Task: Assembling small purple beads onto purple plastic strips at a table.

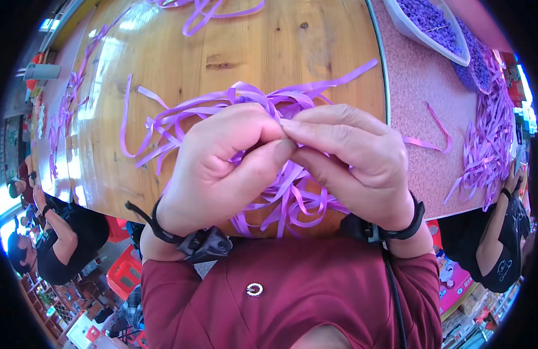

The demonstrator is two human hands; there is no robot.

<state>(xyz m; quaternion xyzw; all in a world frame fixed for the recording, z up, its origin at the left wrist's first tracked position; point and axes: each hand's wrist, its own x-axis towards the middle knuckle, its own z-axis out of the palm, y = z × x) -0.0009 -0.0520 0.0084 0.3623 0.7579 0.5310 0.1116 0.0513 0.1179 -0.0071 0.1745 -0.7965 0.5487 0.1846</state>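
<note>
My left hand (225, 160) and my right hand (362, 163) meet above the wooden table, thumbs and fingertips pinched together. Whatever lies between the fingertips is too small or too hidden to tell. Beneath them spreads a loose heap of purple ribbons (187, 110). Its strips fan out to the left, to the far right and toward the table's near edge. Part of the heap is hidden by my hands. Each wrist wears a black strap.
A glossy wooden tabletop (269, 52) meets a pink speckled surface (423, 168) on the right. There, a white tub (464, 57) holds small purple pieces, beside a big ribbon bundle (493, 134). More ribbons (62, 107) lie far left. People sit at both sides, near a red stool (122, 270).
</note>
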